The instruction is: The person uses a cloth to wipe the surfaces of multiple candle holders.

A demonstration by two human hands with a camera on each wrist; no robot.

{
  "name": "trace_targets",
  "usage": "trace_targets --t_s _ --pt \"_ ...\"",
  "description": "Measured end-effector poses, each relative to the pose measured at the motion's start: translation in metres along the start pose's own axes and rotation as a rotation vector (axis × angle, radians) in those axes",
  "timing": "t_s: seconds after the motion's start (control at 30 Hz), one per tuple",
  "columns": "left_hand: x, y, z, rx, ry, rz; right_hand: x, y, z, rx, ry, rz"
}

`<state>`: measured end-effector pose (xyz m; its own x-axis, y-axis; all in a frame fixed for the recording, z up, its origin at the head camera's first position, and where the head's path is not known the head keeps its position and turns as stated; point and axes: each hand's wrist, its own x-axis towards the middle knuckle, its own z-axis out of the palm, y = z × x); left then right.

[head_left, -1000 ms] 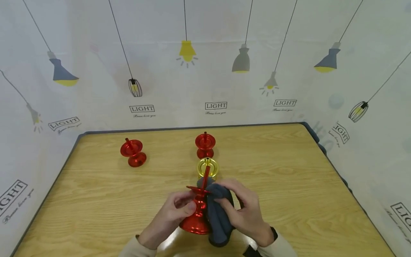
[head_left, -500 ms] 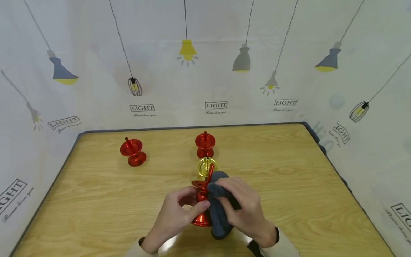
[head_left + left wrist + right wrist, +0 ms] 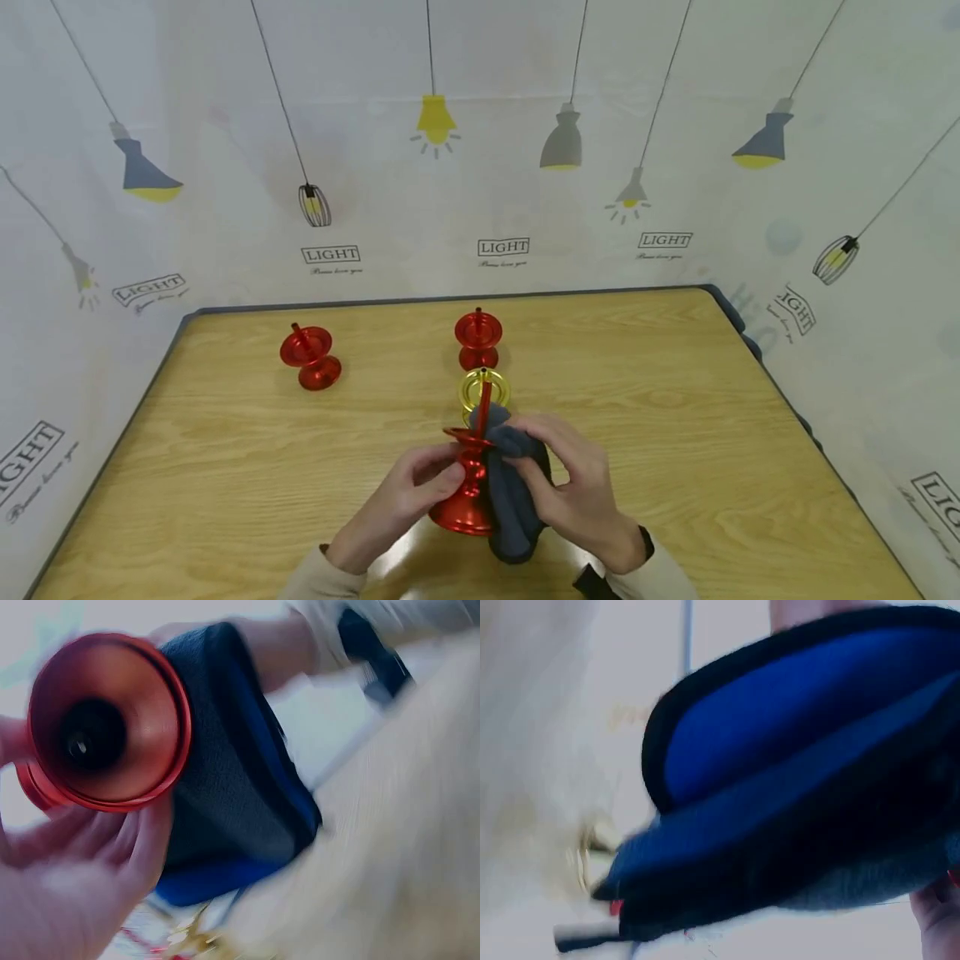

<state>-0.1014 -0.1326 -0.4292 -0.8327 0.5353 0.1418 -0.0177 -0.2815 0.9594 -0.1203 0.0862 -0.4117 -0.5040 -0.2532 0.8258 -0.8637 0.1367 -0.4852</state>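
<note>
My left hand (image 3: 420, 487) grips a red metal candle holder (image 3: 467, 483) by its waist, above the near edge of the wooden table (image 3: 225, 467). Its flared red base (image 3: 105, 724) faces the left wrist camera, with my fingers (image 3: 142, 840) curled below it. My right hand (image 3: 573, 483) grips a folded dark blue cloth (image 3: 510, 500) and presses it against the holder's right side. That cloth (image 3: 795, 772) fills the blurred right wrist view. The holder's red spike points up and away from me.
A gold candle holder (image 3: 484, 388) stands just behind the held one, a second red holder (image 3: 478, 337) behind that. A third red holder (image 3: 311, 357) lies tilted at the back left. A printed curtain surrounds the table on three sides.
The held holder tilted right with the cloth at its top half a second ago, then came back more upright. The cloth has slid down along its right side.
</note>
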Motion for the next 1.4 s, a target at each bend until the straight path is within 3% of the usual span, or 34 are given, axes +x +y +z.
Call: trace_targets --t_s 0.13,0.23,0.3,0.37,0.47,0.53,0.63,0.7,0.77,0.83,0.97,1.1,1.17,1.27,1.4 --pt "0.001 0.005 0.01 0.452 0.248 0.069 0.004 -0.003 -0.001 -0.176 -0.023 -0.08" --pt "0.001 0.007 0.016 0.56 0.335 0.094 0.006 -0.006 0.002 -0.233 -0.017 -0.145" --pt "0.001 0.007 0.016 0.539 0.347 0.102 0.006 -0.008 0.004 -0.22 -0.007 -0.164" --pt "0.0 0.006 0.013 0.464 0.313 0.117 0.006 -0.009 0.005 -0.18 0.005 -0.164" --pt "-0.001 0.006 0.007 0.292 0.208 0.099 0.006 -0.009 0.004 -0.071 0.011 -0.141" --pt "-0.002 0.004 0.005 0.137 0.105 0.103 0.005 -0.009 0.002 0.01 0.014 -0.12" --pt "-0.003 0.003 0.004 -0.102 -0.016 0.049 0.002 -0.006 0.003 0.147 0.027 -0.044" --pt "-0.002 0.003 0.004 -0.187 -0.058 0.024 -0.001 -0.005 0.005 0.193 0.048 0.018" --pt "-0.002 0.005 0.003 -0.12 -0.023 0.013 -0.003 -0.003 0.006 0.191 0.061 0.058" --pt "-0.002 0.008 0.003 0.042 0.046 0.032 -0.002 -0.003 0.006 0.106 0.069 0.055" --pt "-0.004 0.017 0.009 0.404 0.222 0.066 0.004 -0.005 0.005 -0.121 0.07 -0.054" --pt "-0.004 0.024 0.02 0.566 0.332 0.08 0.009 -0.013 0.007 -0.247 0.08 -0.182" --pt "-0.004 0.026 0.023 0.607 0.361 0.108 0.011 -0.016 0.009 -0.259 0.092 -0.241" --pt "-0.004 0.027 0.024 0.575 0.349 0.152 0.013 -0.019 0.01 -0.234 0.107 -0.313" --pt "-0.004 0.024 0.016 0.387 0.208 0.193 0.012 -0.019 0.008 -0.164 0.104 -0.332"
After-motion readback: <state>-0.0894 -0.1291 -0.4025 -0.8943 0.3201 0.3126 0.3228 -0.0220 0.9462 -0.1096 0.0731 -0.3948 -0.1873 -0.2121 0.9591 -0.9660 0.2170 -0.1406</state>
